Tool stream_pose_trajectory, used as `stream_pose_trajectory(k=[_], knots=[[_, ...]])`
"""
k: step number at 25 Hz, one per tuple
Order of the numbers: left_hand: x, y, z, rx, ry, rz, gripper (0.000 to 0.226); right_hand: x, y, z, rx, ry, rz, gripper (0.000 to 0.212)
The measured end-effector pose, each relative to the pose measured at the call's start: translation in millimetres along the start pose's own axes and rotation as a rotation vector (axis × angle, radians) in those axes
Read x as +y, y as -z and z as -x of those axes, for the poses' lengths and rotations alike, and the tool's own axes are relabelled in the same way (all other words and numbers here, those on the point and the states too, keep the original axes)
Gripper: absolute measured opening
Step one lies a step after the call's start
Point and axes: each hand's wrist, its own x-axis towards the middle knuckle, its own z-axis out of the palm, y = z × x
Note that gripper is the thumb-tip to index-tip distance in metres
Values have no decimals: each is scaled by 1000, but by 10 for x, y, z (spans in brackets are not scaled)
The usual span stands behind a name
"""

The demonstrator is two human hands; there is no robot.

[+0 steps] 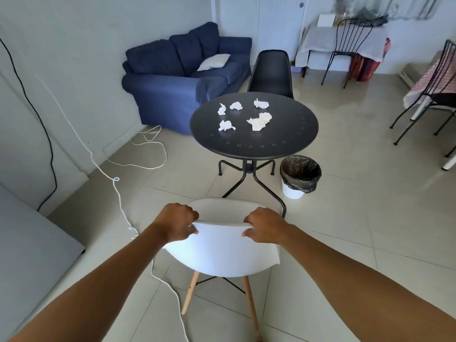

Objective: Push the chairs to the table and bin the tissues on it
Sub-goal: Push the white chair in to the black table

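Observation:
A white chair (222, 250) with wooden legs stands in front of me, a short way back from the round black table (291, 134). My left hand (176, 223) grips the left end of its backrest top. My right hand (265, 225) grips the right end. Several crumpled white tissues (259, 120) lie scattered on the tabletop. A black chair (270, 72) stands at the table's far side, its seat hidden behind the tabletop. A white bin (299, 176) lined with a black bag sits on the floor to the right of the table base.
A blue sofa (177, 77) with a white cushion stands at the back left. A white cord (123, 193) trails over the tiled floor left of the chair. Black wire chairs (348, 50) and cloth-covered tables stand at the back right and right edge.

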Motion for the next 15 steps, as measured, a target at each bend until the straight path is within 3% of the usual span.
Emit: stream_pose_trajectory(k=[11,15], knots=[[212,93,-449,77,-14,23,32,369,77,-39,89,-76,196,40],[292,124,-641,217,-41,17,30,567,49,-121,117,-87,206,41]])
